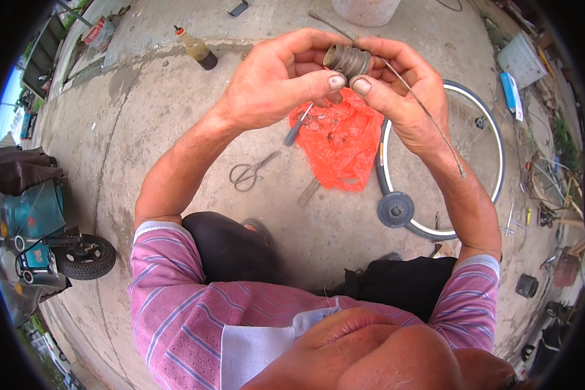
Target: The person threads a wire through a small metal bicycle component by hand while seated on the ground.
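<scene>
My left hand (pixel 276 78) and my right hand (pixel 403 91) are raised together in front of me. Between their fingertips they hold a small round ribbed metal part (pixel 348 60), like a stack of thin grey discs. A thin steel cable (pixel 429 117) runs from the part across my right hand and hangs down past the wrist to a small end piece. Both thumbs press against the part's lower edge.
On the concrete ground below lie an orange plastic bag (pixel 341 143) with small tools on it, scissors (pixel 248 172), a screwdriver (pixel 298 129), a bicycle wheel (pixel 445 162), and a brown bottle (pixel 198 49). A small vehicle with a black tyre (pixel 88 257) stands at left. Clutter lines the right side.
</scene>
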The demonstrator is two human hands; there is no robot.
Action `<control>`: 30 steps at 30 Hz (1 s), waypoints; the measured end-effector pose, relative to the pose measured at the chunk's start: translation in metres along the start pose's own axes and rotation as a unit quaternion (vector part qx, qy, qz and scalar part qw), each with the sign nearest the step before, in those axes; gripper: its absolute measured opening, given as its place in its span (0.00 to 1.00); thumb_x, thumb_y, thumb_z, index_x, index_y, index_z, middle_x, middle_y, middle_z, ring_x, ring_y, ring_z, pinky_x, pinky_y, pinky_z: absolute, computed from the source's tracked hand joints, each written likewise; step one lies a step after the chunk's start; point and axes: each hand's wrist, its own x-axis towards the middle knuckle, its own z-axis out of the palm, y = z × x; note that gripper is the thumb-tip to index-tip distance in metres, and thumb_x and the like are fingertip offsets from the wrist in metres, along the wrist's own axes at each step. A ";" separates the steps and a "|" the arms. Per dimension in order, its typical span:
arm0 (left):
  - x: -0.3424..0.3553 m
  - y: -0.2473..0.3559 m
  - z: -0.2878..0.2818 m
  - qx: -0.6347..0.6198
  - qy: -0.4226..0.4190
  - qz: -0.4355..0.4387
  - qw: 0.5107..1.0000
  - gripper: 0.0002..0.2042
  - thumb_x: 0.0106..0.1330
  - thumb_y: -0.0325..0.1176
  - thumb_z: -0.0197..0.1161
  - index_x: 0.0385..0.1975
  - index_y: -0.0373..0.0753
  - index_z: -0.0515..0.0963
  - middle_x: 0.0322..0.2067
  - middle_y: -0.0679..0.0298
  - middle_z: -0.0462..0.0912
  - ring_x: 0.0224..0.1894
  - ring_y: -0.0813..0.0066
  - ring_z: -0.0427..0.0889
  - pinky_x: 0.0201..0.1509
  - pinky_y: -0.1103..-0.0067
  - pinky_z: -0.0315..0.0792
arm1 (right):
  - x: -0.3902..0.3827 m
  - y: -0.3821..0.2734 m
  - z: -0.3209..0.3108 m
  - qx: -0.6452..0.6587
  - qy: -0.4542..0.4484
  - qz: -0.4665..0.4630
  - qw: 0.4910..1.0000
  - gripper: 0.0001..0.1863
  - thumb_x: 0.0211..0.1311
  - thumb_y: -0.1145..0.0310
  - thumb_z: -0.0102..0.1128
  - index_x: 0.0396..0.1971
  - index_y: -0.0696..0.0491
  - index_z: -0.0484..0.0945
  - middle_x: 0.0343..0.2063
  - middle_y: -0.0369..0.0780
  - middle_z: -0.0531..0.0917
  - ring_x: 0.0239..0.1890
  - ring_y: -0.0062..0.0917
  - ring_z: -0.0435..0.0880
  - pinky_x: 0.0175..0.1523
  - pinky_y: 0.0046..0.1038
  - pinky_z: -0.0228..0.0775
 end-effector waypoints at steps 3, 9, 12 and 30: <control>0.002 0.000 -0.004 0.014 -0.018 -0.013 1.000 0.23 0.68 0.29 0.61 0.61 0.30 0.68 0.44 0.55 0.82 0.38 0.73 0.83 0.41 0.78 0.78 | 0.001 -0.001 -0.006 -0.007 -0.014 0.000 1.000 0.27 0.58 0.72 0.70 0.56 0.62 0.72 0.39 0.40 0.82 0.37 0.20 0.82 0.43 0.21 0.77; 0.004 0.003 -0.007 0.024 -0.026 -0.003 0.999 0.21 0.69 0.32 0.60 0.57 0.28 0.69 0.45 0.53 0.82 0.39 0.70 0.85 0.40 0.77 0.80 | 0.008 -0.023 -0.037 0.000 -0.004 -0.093 0.996 0.23 0.71 0.69 0.53 0.62 0.64 0.69 0.41 0.37 0.79 0.37 0.19 0.77 0.39 0.19 0.67; 0.004 0.002 -0.008 0.002 -0.036 -0.005 0.999 0.21 0.69 0.34 0.60 0.56 0.28 0.68 0.46 0.50 0.82 0.40 0.69 0.85 0.41 0.77 0.80 | 0.004 -0.031 -0.033 -0.041 -0.019 -0.105 0.993 0.25 0.76 0.59 0.48 0.60 0.65 0.71 0.40 0.38 0.79 0.34 0.18 0.74 0.36 0.20 0.64; 0.004 0.003 -0.006 -0.060 -0.053 0.024 0.997 0.24 0.68 0.38 0.64 0.57 0.29 0.68 0.43 0.50 0.83 0.37 0.67 0.86 0.40 0.74 0.82 | 0.004 -0.012 -0.024 0.050 -0.068 -0.161 0.983 0.24 0.77 0.55 0.44 0.49 0.63 0.76 0.41 0.47 0.84 0.45 0.31 0.85 0.51 0.30 0.77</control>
